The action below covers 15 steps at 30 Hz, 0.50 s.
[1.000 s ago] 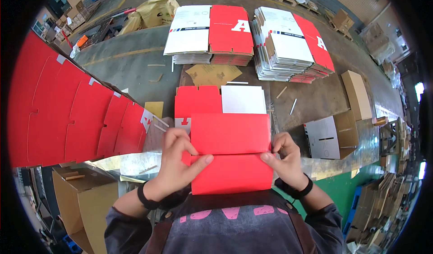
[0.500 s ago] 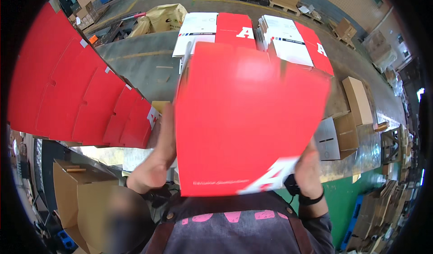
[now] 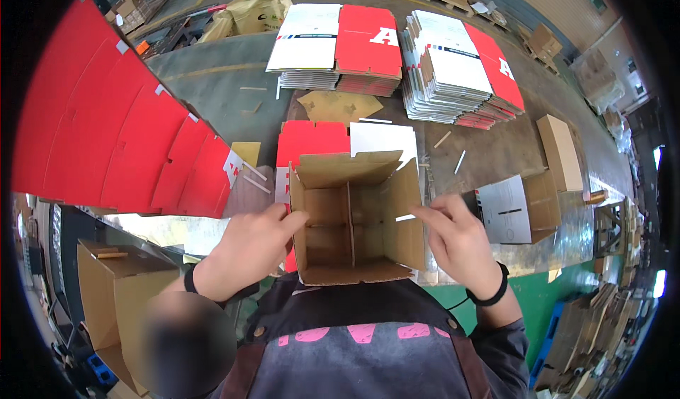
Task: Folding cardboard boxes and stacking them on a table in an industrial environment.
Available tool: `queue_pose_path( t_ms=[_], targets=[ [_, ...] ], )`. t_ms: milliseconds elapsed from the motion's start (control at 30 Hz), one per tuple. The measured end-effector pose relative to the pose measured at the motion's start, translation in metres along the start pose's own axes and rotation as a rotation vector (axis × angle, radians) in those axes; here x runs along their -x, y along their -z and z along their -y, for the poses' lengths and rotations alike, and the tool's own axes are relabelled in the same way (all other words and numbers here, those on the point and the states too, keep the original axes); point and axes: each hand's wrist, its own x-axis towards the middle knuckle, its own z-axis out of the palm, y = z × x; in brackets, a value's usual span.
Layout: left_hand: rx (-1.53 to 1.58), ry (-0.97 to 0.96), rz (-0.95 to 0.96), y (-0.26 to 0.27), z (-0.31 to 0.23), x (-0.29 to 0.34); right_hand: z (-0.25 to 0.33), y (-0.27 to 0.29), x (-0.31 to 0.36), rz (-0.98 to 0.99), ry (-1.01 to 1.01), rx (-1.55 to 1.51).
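The box (image 3: 372, 218) flipped mouth-up: bottom closed, top not. Left fingers (image 3: 295, 220) pinch it; right fingers (image 3: 433, 218), can't tell.

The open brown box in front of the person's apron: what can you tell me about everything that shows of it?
The box looks like plain brown cardboard inside; its outside is mostly hidden. Its mouth faces up, the far edge stands as a broad flap, and a seam runs away from the person along its floor. It sits close to the apron, just nearer than a flat red-and-white carton. The left grip is on its left rim; the right grip is at its right side, contact unclear.
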Motion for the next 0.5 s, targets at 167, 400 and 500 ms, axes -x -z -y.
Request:
queue_pose_path(
  t_ms=[167, 400, 500],
  targets=[
    [-0.145, -0.142, 0.181, 0.001, 0.010, -0.024, 0.033, -0.014, -0.004, 0.159, 0.428, 0.224],
    [0.053, -0.118, -0.035, -0.011, 0.040, -0.007, 0.010, -0.045, -0.013, 0.442, 0.366, 0.451],
    [0.135, 0.249, -0.129, -0.003, 0.026, 0.027, 0.020, -0.018, -0.024, 0.154, 0.446, 0.231]
  ],
)
